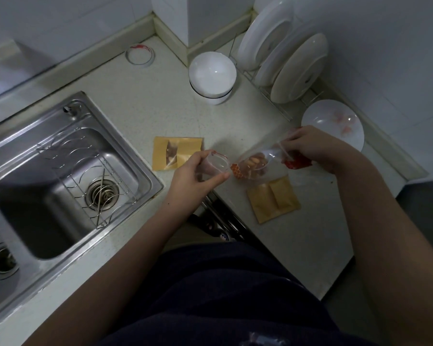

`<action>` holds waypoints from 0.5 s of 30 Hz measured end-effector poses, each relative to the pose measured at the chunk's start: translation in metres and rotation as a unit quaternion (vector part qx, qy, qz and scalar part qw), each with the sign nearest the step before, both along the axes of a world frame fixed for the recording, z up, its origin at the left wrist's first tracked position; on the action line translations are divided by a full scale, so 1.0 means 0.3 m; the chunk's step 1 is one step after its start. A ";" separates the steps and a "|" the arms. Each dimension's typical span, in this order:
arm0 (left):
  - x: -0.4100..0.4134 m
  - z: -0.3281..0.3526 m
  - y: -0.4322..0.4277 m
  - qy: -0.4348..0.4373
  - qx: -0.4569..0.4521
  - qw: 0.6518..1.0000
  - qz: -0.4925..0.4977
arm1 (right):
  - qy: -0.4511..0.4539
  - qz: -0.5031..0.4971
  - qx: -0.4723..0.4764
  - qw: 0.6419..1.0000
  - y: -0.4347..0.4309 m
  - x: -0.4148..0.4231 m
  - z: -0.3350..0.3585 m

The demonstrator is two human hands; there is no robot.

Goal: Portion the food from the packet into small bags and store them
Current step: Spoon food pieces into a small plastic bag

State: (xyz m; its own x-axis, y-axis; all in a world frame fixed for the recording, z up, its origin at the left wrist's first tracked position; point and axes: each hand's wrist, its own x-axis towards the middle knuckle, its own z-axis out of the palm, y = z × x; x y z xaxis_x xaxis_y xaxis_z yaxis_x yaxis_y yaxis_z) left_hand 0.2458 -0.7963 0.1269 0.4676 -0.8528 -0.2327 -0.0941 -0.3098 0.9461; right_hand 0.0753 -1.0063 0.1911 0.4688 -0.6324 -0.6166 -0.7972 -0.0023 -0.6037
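Note:
My left hand (198,171) grips a small clear plastic cup (216,164) tipped on its side, its mouth facing right. My right hand (313,148) pinches the far end of a clear food packet (263,161) with red print, held tilted so its brown nuts lie near the end facing the cup. Packet and cup almost touch above the counter (160,108). A small brown bag (176,153) with a clear window showing nuts lies flat just beyond my left hand. A second brown bag (273,198) lies near the counter's front edge, under the packet.
A steel sink (60,171) with a wire rack fills the left. Stacked white bowls (211,76) stand at the back, plates lean in a dish rack (285,58), and a white plate (333,123) lies behind my right hand. A round lid (140,54) sits by the back wall.

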 end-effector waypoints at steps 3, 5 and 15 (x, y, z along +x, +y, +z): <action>0.002 -0.002 0.000 0.001 -0.003 1.000 -0.001 | -0.010 -0.020 -0.002 1.000 -0.010 0.002 0.022; 0.003 -0.005 -0.001 0.004 -0.007 1.000 0.000 | -0.010 -0.026 -0.016 0.999 -0.012 0.006 0.036; 0.005 -0.008 0.002 0.004 -0.013 1.000 0.001 | -0.042 -0.052 -0.090 0.994 0.032 0.005 0.101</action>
State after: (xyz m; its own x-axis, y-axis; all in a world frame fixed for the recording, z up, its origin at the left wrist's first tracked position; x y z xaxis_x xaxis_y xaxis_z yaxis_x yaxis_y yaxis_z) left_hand 0.2475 -0.7958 0.1245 0.4676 -0.8576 -0.2140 -0.0866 -0.2854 0.9545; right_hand 0.0767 -0.9966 0.2214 0.4407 -0.7761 -0.4511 -0.7453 -0.0363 -0.6657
